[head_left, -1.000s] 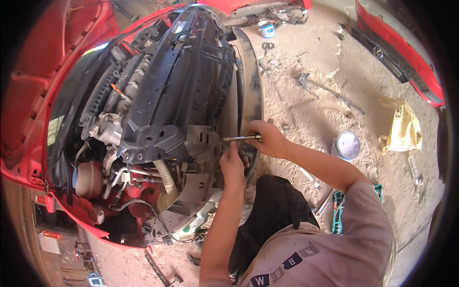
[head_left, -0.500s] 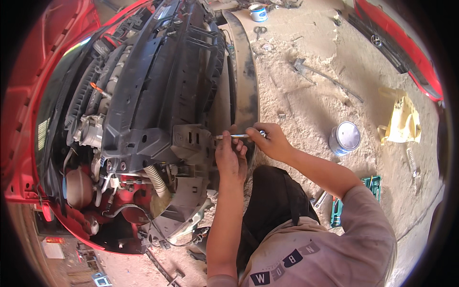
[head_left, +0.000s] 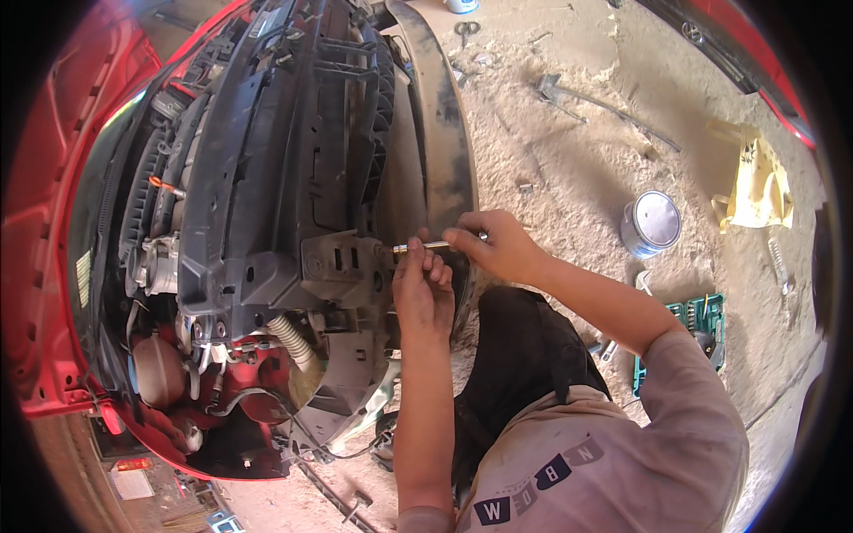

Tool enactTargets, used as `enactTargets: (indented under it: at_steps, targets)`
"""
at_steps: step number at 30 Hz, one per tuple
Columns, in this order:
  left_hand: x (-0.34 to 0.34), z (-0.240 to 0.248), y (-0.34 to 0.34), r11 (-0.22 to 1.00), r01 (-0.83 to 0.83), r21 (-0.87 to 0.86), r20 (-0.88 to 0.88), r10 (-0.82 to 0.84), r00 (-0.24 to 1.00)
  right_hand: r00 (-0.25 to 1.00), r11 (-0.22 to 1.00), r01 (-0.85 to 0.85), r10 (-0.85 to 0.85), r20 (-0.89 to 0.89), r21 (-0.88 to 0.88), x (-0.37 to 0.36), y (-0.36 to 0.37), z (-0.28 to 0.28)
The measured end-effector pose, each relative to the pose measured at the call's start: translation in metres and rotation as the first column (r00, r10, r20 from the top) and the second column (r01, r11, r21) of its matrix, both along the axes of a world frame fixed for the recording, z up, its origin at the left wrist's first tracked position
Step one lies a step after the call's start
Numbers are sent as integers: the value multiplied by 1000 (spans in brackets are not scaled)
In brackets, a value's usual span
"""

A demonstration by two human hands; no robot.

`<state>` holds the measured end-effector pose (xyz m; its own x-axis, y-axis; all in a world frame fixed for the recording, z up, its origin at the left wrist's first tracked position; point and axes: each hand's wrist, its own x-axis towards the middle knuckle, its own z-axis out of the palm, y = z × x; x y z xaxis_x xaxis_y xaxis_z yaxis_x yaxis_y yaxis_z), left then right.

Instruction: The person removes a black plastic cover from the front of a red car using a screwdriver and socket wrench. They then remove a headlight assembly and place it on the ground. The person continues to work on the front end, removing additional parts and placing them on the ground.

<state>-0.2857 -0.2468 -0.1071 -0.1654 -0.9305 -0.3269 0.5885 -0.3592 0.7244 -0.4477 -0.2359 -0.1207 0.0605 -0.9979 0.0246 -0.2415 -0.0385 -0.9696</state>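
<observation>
Head view: you look down on a red car's stripped front end (head_left: 267, 222) on sandy ground (head_left: 569, 160).
Right hand: your right hand (head_left: 494, 243) pinches the rear end of a thin metal tool (head_left: 423, 246), fingers closed on it.
Left hand: your left hand (head_left: 424, 289) curls around the tool's front, just under the shaft, touching it.
Tool: it lies level, its tip at the black front carrier's bracket (head_left: 342, 266).
Nearby: a round metal tin (head_left: 650, 223), a yellow cloth (head_left: 755, 182) and a green socket case (head_left: 693, 333) lie to your right.
</observation>
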Motion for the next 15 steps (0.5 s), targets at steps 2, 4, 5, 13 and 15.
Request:
enactTargets:
  at_steps: [2,4,5,13,15]
  targets:
    - [-8,5,4,998,-45,32,75,43,996,998,982,52,-48,30,-181,2,1,-6]
    - [-14,11,6,994,-91,67,150,80,985,983,886,147,-83,163,-439,8,5,-12]
    - [-17,14,5,990,-113,86,186,96,978,983,873,147,-79,163,-465,7,4,-13]
    - [-4,8,1,999,-38,29,71,36,997,992,973,-123,114,56,195,-6,-3,14]
    - [-13,11,0,997,-67,50,101,62,993,999,994,0,5,48,-107,-2,-3,-4]
